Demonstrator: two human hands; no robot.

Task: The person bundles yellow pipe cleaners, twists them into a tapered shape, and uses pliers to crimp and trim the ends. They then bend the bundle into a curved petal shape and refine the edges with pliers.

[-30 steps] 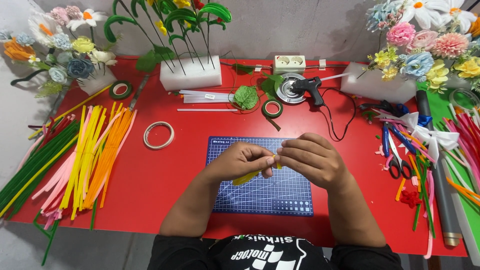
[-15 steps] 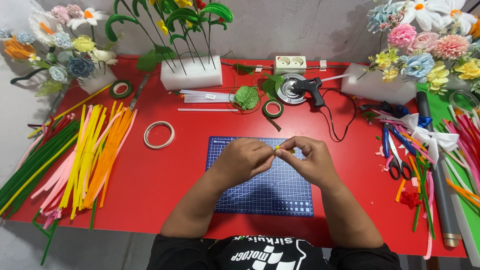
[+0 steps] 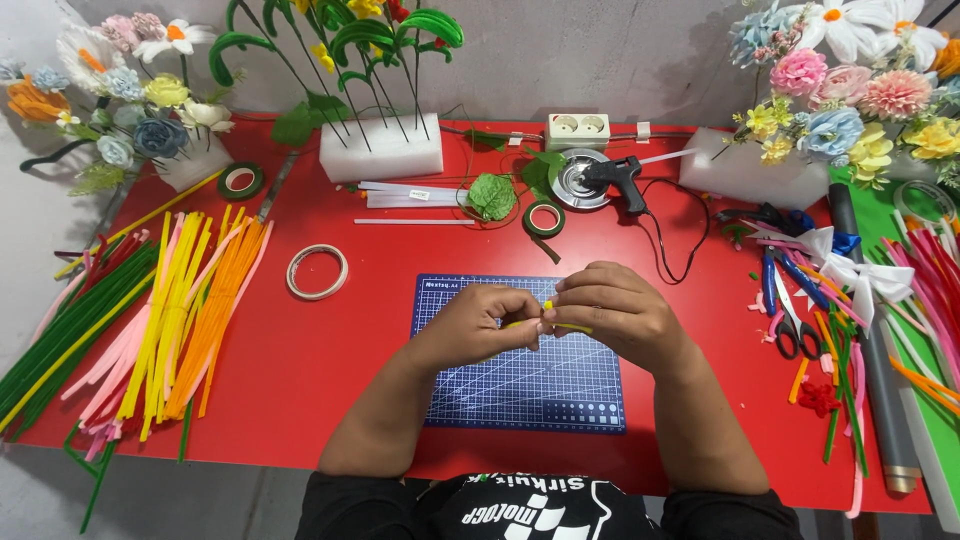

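Two hands meet over the blue cutting mat (image 3: 520, 385) at the middle of the red tabletop (image 3: 330, 400). Left hand (image 3: 478, 322) and right hand (image 3: 610, 312) both have fingers pinched narrow on a yellow pipe cleaner (image 3: 548, 322), held just above the mat. Its long axis runs roughly left to right between the hands; one short end turns upward at the fingertips. Most of its length is hidden by the fingers.

Beyond the mat: green tape roll (image 3: 543, 218), black glue gun (image 3: 622, 180), white socket block (image 3: 577, 130) against the wall. White tape ring (image 3: 317, 271) lies left of the mat. Bundled pipe cleaners (image 3: 170, 310), yellow, orange, pink and green, lie lengthwise at far left. Scissors (image 3: 790, 320) lie at right.
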